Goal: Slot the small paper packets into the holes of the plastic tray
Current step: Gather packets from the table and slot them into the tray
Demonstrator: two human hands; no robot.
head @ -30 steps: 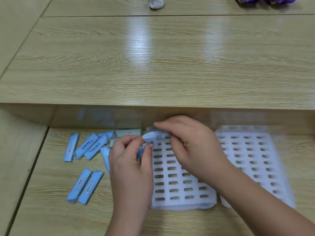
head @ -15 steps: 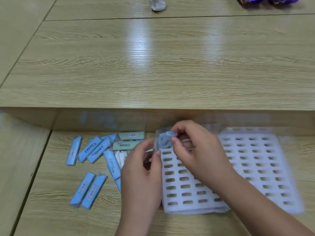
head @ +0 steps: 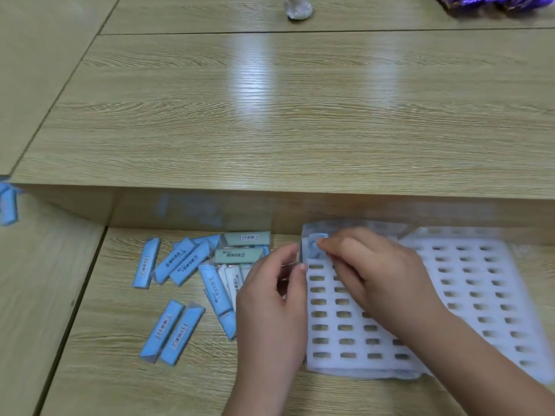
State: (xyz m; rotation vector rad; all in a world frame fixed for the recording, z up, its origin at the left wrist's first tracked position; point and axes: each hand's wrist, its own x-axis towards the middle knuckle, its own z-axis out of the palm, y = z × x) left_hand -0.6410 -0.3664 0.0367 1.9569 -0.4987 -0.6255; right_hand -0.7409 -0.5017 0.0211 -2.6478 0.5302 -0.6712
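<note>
R hand (head: 375,274) pinches blue packet (head: 316,244) at white tray (head: 354,367) upper-left hole for slotting; L hand (head: 270,298) beside edge, prob steadying, grip unclear.

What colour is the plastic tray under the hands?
The plastic tray is white; the head view shows it best.

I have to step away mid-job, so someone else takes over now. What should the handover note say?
Right hand: pinches a blue packet at the far-left corner of the white tray.
Left hand: fingers curled at the tray's left edge; its grip is unclear.
Loose packets: scattered on the table left of the tray.
Done: no visible hole filled.
Left: seat this packet, then the rest.
</note>
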